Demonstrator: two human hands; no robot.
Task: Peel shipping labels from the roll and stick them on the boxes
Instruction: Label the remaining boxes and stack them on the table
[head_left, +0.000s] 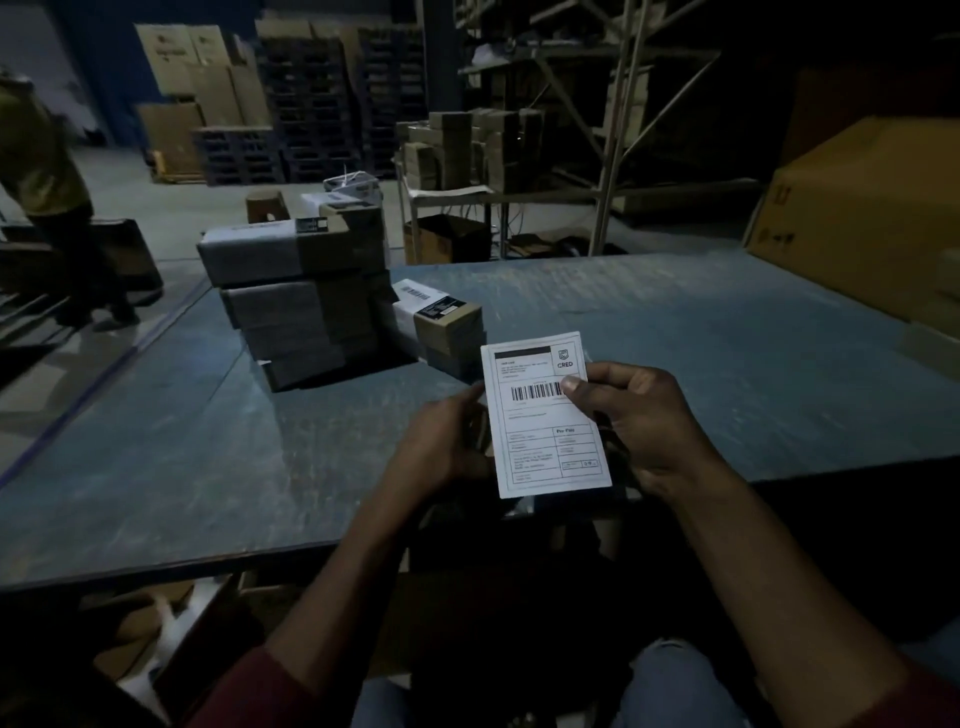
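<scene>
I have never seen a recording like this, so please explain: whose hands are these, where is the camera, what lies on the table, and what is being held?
There is no machine here. A person wears one camera on the head, looking forward and down, so you see their own two bare hands. Both hold a white shipping label with a barcode: the right hand pinches it with the thumb on the barcode, and the left hand holds its left edge. On the blue-grey table stands a stack of boxes, with a smaller labelled box beside it. A large cardboard box sits at the far right.
</scene>
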